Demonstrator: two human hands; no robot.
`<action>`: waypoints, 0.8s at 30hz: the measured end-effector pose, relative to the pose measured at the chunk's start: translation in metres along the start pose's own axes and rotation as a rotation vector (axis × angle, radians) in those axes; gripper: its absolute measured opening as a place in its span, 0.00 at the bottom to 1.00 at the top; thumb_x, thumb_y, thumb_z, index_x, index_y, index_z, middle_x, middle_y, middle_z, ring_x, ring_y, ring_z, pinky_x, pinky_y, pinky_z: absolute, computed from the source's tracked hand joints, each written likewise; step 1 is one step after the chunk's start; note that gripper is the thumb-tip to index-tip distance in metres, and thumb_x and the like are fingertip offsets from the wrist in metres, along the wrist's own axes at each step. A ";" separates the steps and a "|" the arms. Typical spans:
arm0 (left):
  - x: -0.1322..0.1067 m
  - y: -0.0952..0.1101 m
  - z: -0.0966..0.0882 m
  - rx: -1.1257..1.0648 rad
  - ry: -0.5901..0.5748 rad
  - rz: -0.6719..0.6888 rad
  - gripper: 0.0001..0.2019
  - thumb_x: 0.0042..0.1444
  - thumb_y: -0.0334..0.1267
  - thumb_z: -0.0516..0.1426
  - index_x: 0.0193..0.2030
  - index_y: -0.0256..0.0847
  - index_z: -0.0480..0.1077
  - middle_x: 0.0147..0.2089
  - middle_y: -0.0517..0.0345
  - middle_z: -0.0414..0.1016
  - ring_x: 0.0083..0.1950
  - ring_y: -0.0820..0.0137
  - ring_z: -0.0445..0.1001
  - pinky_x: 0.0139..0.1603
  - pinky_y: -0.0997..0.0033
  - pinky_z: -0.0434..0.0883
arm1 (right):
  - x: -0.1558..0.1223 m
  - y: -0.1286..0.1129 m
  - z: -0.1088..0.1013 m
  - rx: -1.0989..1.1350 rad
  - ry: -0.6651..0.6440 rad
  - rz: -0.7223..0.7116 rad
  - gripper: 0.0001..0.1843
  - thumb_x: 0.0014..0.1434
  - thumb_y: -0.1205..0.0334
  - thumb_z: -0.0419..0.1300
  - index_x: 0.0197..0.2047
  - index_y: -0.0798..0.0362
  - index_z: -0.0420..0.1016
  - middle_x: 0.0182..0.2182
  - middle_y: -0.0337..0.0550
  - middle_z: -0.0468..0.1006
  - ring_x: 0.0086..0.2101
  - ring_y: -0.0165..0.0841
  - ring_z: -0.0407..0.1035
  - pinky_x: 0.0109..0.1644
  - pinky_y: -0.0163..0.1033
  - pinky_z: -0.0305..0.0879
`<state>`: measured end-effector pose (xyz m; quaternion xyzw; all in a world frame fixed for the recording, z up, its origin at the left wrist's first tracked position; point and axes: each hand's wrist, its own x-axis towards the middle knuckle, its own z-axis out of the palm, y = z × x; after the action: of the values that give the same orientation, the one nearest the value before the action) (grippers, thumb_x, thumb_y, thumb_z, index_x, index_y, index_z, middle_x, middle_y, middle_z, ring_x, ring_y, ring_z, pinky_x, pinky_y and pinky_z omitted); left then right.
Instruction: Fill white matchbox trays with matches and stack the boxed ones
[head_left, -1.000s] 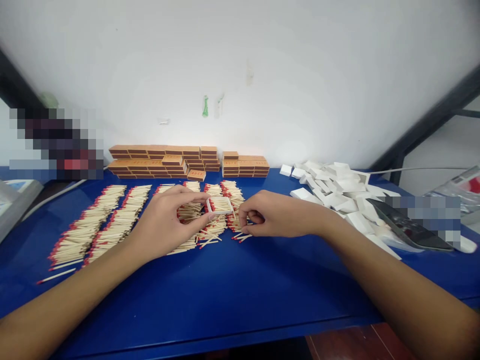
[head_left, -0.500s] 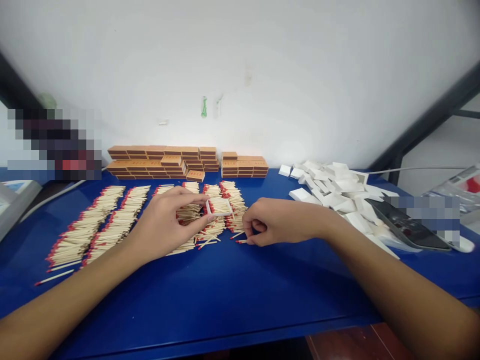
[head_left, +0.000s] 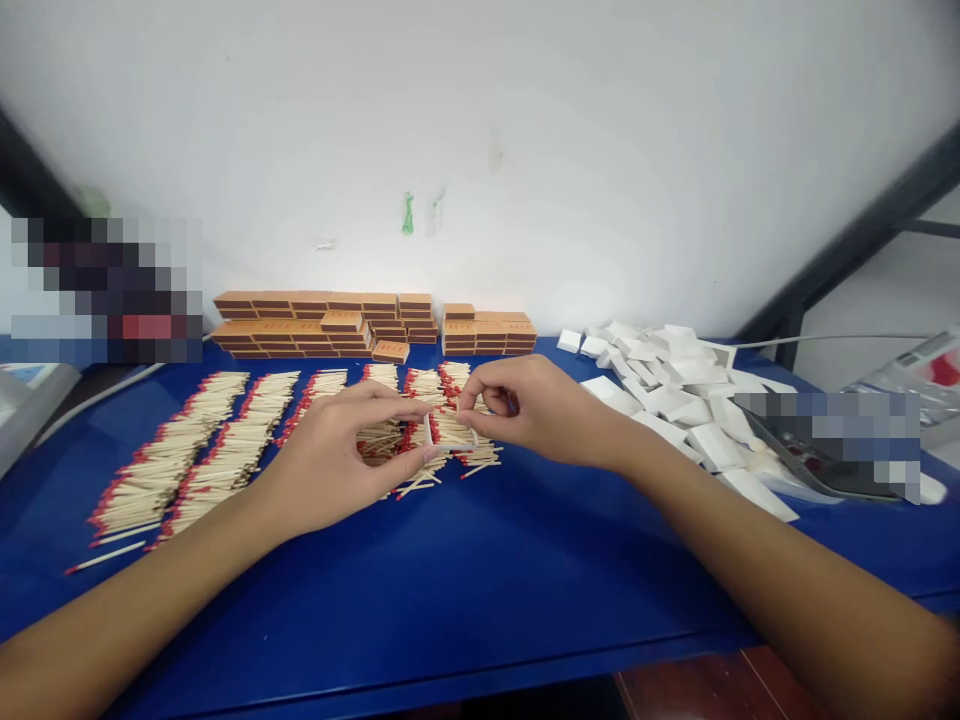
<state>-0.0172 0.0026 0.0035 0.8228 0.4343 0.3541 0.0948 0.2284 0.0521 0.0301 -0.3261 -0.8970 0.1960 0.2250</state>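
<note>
My left hand (head_left: 341,455) pinches a small white matchbox tray (head_left: 448,429) holding matches, just above the blue table (head_left: 450,580). My right hand (head_left: 525,405) is closed in a pinch at the tray's far right edge, its fingertips on the matches in it. Rows of red-tipped matches (head_left: 202,450) lie spread on the table under and to the left of both hands.
Stacks of brown matchboxes (head_left: 360,325) line the wall at the back. A heap of white empty trays (head_left: 675,385) lies to the right, with a dark phone (head_left: 817,450) beside it. A single loose match (head_left: 105,557) lies at the near left.
My right hand has lifted from the loose matches on the table and moved up and left to the tray. The left hand has stayed in place with the tray, which now sits slightly lower.
</note>
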 end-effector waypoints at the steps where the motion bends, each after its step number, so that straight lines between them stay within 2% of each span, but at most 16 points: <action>1: 0.000 0.001 0.000 -0.007 -0.006 -0.009 0.16 0.59 0.49 0.64 0.51 0.47 0.81 0.42 0.54 0.80 0.39 0.65 0.77 0.40 0.66 0.74 | 0.000 -0.001 0.002 -0.024 -0.008 0.000 0.07 0.64 0.60 0.62 0.34 0.53 0.76 0.21 0.30 0.60 0.24 0.25 0.54 0.30 0.35 0.48; 5: 0.000 0.002 0.000 -0.013 -0.008 -0.027 0.16 0.58 0.50 0.65 0.50 0.47 0.81 0.42 0.54 0.80 0.37 0.66 0.77 0.38 0.66 0.73 | 0.000 -0.004 0.004 -0.061 -0.016 -0.006 0.06 0.64 0.61 0.62 0.35 0.53 0.76 0.22 0.30 0.62 0.24 0.25 0.55 0.31 0.35 0.47; 10: 0.000 -0.001 0.000 -0.021 -0.015 -0.035 0.17 0.58 0.49 0.65 0.51 0.47 0.81 0.42 0.54 0.80 0.40 0.65 0.77 0.41 0.65 0.74 | 0.000 -0.003 0.003 -0.061 0.002 -0.013 0.07 0.64 0.61 0.62 0.35 0.53 0.76 0.21 0.30 0.61 0.24 0.25 0.55 0.31 0.35 0.47; 16: 0.000 -0.002 0.000 0.001 -0.001 -0.022 0.16 0.59 0.50 0.64 0.51 0.47 0.80 0.41 0.55 0.81 0.37 0.66 0.76 0.37 0.67 0.73 | 0.000 0.002 0.001 -0.085 0.024 -0.034 0.07 0.65 0.60 0.62 0.36 0.52 0.76 0.21 0.30 0.59 0.24 0.26 0.55 0.31 0.36 0.47; 24: -0.001 -0.002 0.001 0.001 -0.013 -0.022 0.17 0.58 0.51 0.65 0.51 0.47 0.81 0.42 0.54 0.80 0.38 0.66 0.76 0.37 0.68 0.73 | 0.001 -0.001 0.006 -0.077 -0.080 -0.001 0.05 0.65 0.64 0.61 0.36 0.54 0.75 0.23 0.31 0.63 0.25 0.26 0.54 0.32 0.36 0.46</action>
<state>-0.0183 0.0035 0.0018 0.8202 0.4431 0.3474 0.1011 0.2246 0.0510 0.0260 -0.3260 -0.9124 0.1740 0.1763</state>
